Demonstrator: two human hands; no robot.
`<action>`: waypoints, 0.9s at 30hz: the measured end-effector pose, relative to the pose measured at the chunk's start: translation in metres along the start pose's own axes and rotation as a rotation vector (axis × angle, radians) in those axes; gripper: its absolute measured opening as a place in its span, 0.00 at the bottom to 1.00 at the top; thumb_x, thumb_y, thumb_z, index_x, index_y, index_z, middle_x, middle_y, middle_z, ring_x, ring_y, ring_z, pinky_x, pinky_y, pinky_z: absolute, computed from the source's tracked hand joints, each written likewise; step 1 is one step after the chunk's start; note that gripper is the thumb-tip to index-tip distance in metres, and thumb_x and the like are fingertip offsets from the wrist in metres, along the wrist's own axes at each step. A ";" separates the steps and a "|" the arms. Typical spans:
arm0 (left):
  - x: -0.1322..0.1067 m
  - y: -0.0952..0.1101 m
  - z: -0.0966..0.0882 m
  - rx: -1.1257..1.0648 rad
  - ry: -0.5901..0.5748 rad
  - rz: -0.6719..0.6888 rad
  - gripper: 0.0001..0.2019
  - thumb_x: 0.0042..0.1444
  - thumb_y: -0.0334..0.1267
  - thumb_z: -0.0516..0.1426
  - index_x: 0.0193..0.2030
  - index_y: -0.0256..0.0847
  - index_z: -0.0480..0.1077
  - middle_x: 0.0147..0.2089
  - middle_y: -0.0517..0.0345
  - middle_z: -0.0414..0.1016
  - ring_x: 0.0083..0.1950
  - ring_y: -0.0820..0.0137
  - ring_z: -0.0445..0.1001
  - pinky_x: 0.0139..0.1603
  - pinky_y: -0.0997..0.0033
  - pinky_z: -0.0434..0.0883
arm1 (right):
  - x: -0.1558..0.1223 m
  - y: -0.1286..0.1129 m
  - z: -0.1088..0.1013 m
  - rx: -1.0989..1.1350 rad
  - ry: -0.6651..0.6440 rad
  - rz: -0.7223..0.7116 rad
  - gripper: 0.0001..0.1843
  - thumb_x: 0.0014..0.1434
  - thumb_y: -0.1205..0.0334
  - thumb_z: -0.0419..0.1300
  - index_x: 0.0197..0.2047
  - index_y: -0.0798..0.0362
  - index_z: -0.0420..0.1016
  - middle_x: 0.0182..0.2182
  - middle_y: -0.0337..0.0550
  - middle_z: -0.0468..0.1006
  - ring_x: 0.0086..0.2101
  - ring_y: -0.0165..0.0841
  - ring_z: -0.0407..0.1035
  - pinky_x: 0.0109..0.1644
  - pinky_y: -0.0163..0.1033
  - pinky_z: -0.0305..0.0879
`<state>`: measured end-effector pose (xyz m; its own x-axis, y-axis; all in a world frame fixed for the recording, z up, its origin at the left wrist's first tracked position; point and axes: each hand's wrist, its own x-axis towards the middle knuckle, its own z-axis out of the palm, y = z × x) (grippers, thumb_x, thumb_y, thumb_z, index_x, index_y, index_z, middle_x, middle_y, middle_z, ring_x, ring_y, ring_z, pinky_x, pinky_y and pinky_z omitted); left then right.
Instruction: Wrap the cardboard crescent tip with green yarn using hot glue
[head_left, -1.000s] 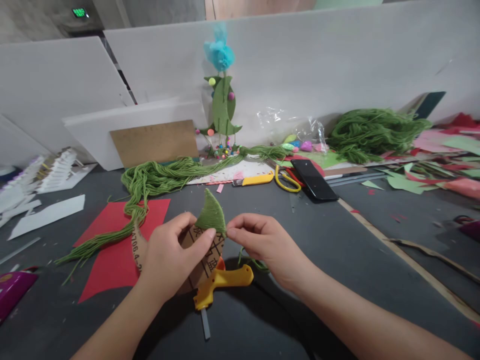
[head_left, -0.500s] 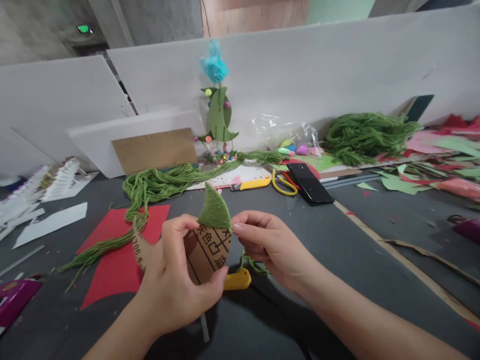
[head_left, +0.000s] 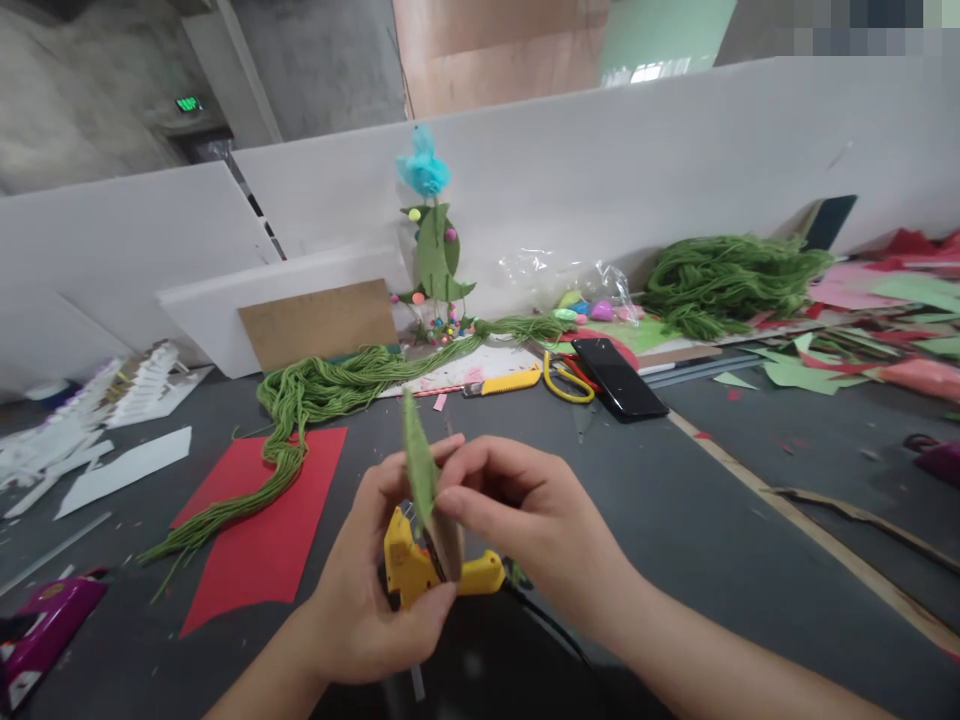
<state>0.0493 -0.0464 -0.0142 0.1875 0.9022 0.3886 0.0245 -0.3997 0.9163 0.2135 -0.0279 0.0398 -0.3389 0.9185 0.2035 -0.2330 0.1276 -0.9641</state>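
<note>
Between the thumb and fingers of my left hand is a cardboard piece, turned nearly edge-on. Green yarn covers its pointed upper part. My right hand pinches at the edge of the wrapping, closed on the yarn; the strand itself is mostly hidden by the fingers. Behind and below the cardboard lies a yellow hot glue gun with a black cord, partly covered by my left hand.
A long hank of green yarn runs over red paper. Farther back are a yellow utility knife, scissors, a black phone and a decorated green plant model. Paper scraps lie right; a purple tool sits left.
The cardboard has rotated from showing its printed face to nearly edge-on. My right hand has moved left, closer to my left hand. More of the glue gun now shows, and the view has tilted up slightly.
</note>
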 end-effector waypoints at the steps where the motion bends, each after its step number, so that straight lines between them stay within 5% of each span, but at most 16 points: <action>1: -0.002 -0.002 0.000 0.035 -0.048 0.046 0.36 0.41 0.23 0.61 0.57 0.50 0.59 0.60 0.53 0.62 0.62 0.55 0.60 0.62 0.55 0.59 | -0.002 0.000 0.002 -0.053 0.001 -0.031 0.04 0.51 0.66 0.59 0.25 0.54 0.68 0.22 0.34 0.67 0.23 0.24 0.60 0.27 0.30 0.58; 6: -0.004 0.001 0.008 -0.177 -0.109 -0.098 0.29 0.50 0.29 0.59 0.58 0.53 0.60 0.58 0.55 0.66 0.60 0.58 0.65 0.59 0.58 0.64 | -0.006 0.004 0.005 -0.389 0.057 -0.188 0.04 0.52 0.67 0.58 0.27 0.54 0.69 0.23 0.36 0.70 0.24 0.26 0.63 0.28 0.30 0.60; 11: 0.003 0.005 0.015 -0.409 -0.054 -0.206 0.28 0.43 0.33 0.64 0.55 0.46 0.67 0.49 0.51 0.75 0.53 0.55 0.72 0.51 0.61 0.71 | -0.004 0.004 0.000 -0.575 0.118 -0.217 0.03 0.53 0.67 0.57 0.28 0.53 0.71 0.22 0.35 0.72 0.23 0.26 0.65 0.28 0.30 0.60; 23: 0.004 0.004 0.018 -0.463 -0.001 -0.317 0.30 0.37 0.37 0.66 0.52 0.43 0.69 0.40 0.52 0.78 0.44 0.59 0.76 0.44 0.66 0.72 | -0.005 0.003 -0.008 -0.577 0.186 -0.050 0.05 0.51 0.65 0.58 0.25 0.53 0.67 0.19 0.33 0.67 0.21 0.25 0.60 0.23 0.29 0.56; 27: 0.006 0.004 0.016 -0.444 0.068 -0.343 0.18 0.38 0.31 0.64 0.40 0.44 0.71 0.31 0.60 0.74 0.34 0.68 0.75 0.34 0.73 0.71 | -0.001 0.001 -0.012 -0.535 0.218 -0.003 0.06 0.49 0.63 0.60 0.26 0.52 0.65 0.18 0.31 0.62 0.20 0.25 0.57 0.23 0.29 0.54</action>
<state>0.0666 -0.0454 -0.0100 0.1774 0.9827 0.0532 -0.3458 0.0116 0.9383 0.2244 -0.0245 0.0367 -0.1296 0.9666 0.2210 0.2787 0.2494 -0.9274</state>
